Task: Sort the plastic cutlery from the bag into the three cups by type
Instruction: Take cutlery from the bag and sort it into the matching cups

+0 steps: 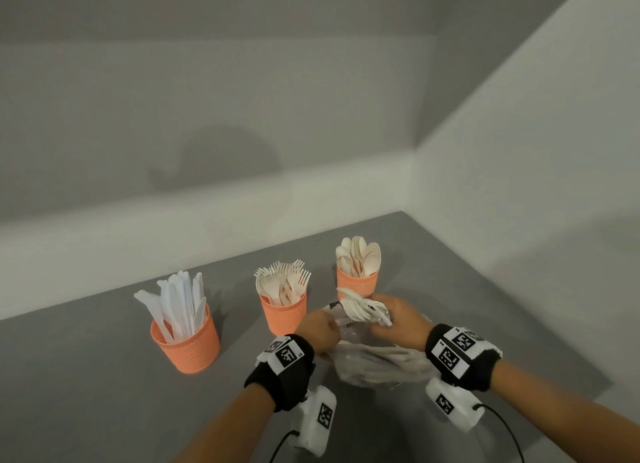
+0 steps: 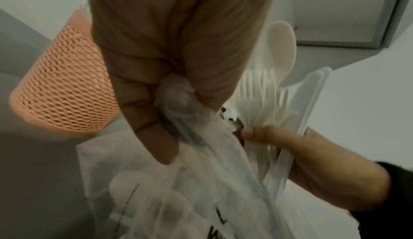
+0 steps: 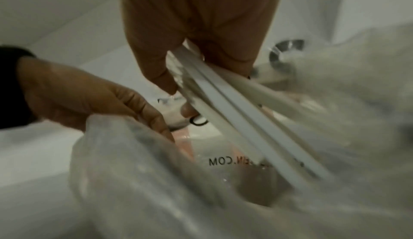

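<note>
Three orange cups stood in a row across the grey table [image 1: 86,376]: the knife cup [image 1: 187,345] at left, well apart from the fork cup [image 1: 282,312], with open table left between them. The spoon cup [image 1: 356,282] stood near the fork cup, a narrower gap between. Its front was blocked by the bag [image 1: 374,362] and the cutlery bundle [image 1: 360,308]. Upright cutlery filled every cup mouth. White walls closed the far and right edges.

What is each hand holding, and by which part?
The left hand pinches the bag by its bunched top edge. The right hand grips a mixed bundle of cutlery around the handles.
</note>
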A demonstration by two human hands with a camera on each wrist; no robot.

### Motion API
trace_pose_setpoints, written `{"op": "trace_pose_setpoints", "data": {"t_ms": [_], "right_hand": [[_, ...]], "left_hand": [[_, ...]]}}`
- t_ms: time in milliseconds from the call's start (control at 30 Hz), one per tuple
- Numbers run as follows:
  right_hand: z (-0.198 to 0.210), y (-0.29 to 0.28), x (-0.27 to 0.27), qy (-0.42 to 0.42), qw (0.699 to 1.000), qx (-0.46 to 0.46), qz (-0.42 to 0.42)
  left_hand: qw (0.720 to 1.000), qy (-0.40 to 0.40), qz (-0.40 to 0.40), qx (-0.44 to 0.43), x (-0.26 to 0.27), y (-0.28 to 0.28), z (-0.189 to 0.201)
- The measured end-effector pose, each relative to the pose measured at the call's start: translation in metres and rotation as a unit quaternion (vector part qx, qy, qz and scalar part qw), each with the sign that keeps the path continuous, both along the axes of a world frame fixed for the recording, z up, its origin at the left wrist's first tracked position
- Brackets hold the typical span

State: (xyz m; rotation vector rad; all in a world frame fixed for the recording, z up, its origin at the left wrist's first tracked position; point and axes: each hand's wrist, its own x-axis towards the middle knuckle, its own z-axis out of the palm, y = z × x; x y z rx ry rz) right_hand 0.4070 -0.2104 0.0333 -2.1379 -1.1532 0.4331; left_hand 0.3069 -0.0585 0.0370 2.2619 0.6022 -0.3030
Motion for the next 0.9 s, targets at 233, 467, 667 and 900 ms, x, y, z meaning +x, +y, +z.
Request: {"op": "trace_pose_setpoints", "data": {"t_ms": [233,467,667,900], "right_hand": [[0.028,0.018,0.001,0.195,0.948,0.199,-0.156],[0.061,0.059,-0.007,0.358,0.849,0.353,-0.160],[0.074,0.113,-0.041,0.369,0.827,0.398,-0.145],[0.073,0.158,-0.088,0.373,0.830,0.394,-0.128]], "left_hand": [[0.993,-0.058,-0.004,-0.104,-0.003,0.000,0.003],[0.895,-0.296,0.253,-0.217,-0.013,0.012,0.018],[0.735,-0.235,0.404,-0.492,-0.037,0.024,0.028],[0.556,-0.275,0.415,-0.666,-0.064,0.037,0.051]]}}
